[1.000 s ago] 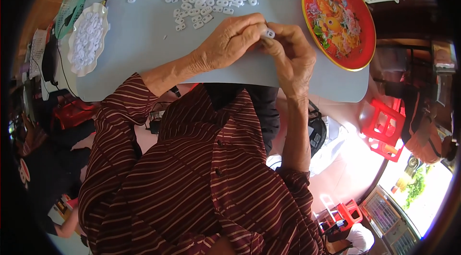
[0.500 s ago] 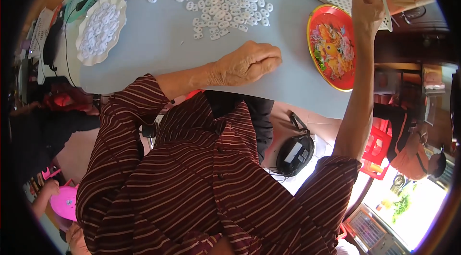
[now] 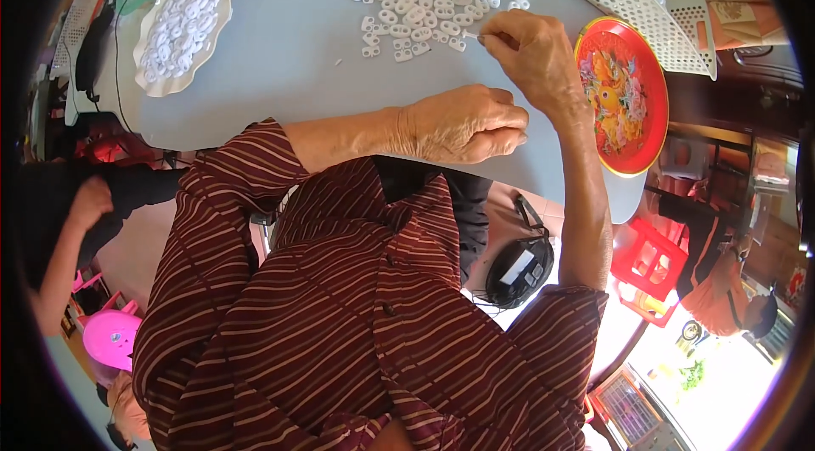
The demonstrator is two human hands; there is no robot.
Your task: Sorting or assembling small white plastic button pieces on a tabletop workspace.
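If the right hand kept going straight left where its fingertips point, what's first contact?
Right hand: probably the white pieces at the loose pile's near-right edge. Its height above the table is unclear, so it might pass over them.

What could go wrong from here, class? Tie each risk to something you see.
1. The right hand is beside the loose white pieces; a careless sweep might scatter them.
2. The right forearm passes close to the red tray; a bump might shift it.
3. The left hand is near the table's front edge; anything dropped there could fall off.
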